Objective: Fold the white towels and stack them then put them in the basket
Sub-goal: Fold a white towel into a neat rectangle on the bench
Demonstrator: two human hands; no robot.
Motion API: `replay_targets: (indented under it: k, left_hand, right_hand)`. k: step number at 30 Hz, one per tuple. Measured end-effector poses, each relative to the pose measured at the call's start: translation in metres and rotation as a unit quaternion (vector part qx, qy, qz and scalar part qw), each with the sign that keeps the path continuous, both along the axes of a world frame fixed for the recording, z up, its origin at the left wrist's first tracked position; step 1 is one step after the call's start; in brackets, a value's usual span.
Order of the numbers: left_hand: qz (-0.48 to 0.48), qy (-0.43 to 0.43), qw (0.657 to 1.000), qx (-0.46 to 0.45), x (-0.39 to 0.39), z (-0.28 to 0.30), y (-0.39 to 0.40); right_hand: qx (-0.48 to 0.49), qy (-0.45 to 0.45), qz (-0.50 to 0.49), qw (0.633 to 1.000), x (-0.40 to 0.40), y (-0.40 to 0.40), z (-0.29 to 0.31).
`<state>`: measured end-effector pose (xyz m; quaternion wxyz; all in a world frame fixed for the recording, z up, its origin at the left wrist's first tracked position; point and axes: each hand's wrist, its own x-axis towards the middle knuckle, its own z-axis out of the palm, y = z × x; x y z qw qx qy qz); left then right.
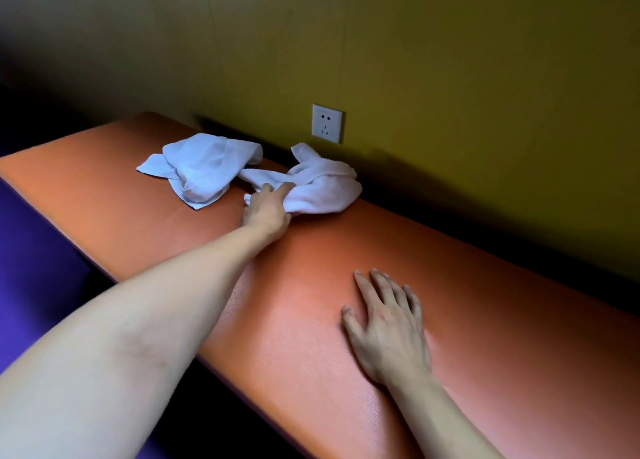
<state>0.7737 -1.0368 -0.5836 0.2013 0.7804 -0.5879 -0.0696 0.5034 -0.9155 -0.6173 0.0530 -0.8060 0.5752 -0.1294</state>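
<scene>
- The left hand (pixel 266 212) reaches far along the orange desk (pixel 311 302) and grips the near edge of the right towel (pixel 322 188), fingers curled into the cloth.
- That towel lies crumpled just below the wall socket (pixel 327 123), close to the desk's back edge.
- The left towel (pixel 201 171) (also crumpled, unfolded) lies to the left of the socket, further from the wall; the two towels touch or nearly touch where a strip of the right one runs toward it.
- The right hand (pixel 388 327) rests flat on the desk, fingers straight and spread, holding nothing, well nearer the camera than the socket and a little right of it.
- Behind the desk stands a yellow-green wall (pixel 450 77) carrying the socket.
</scene>
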Motion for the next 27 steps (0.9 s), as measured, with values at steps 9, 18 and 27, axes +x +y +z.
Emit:
replay_targets:
  k: [9, 18, 27]
  left_hand:
    - [-0.126, 0.047, 0.989, -0.062, -0.062, -0.017, 0.088]
    - [-0.218, 0.048, 0.972, -0.074, -0.118, -0.018, 0.192]
    - [-0.315, 0.024, 0.948, -0.041, -0.165, -0.004, 0.260]
  right_hand:
    - [-0.072, -0.212, -0.057, 0.973, -0.005, 0.005, -0.004]
    - [-0.177, -0.230, -0.182, 0.939, -0.048, 0.026, 0.009]
    - [-0.114, -0.158, -0.072, 0.978, -0.166, 0.077, 0.038]
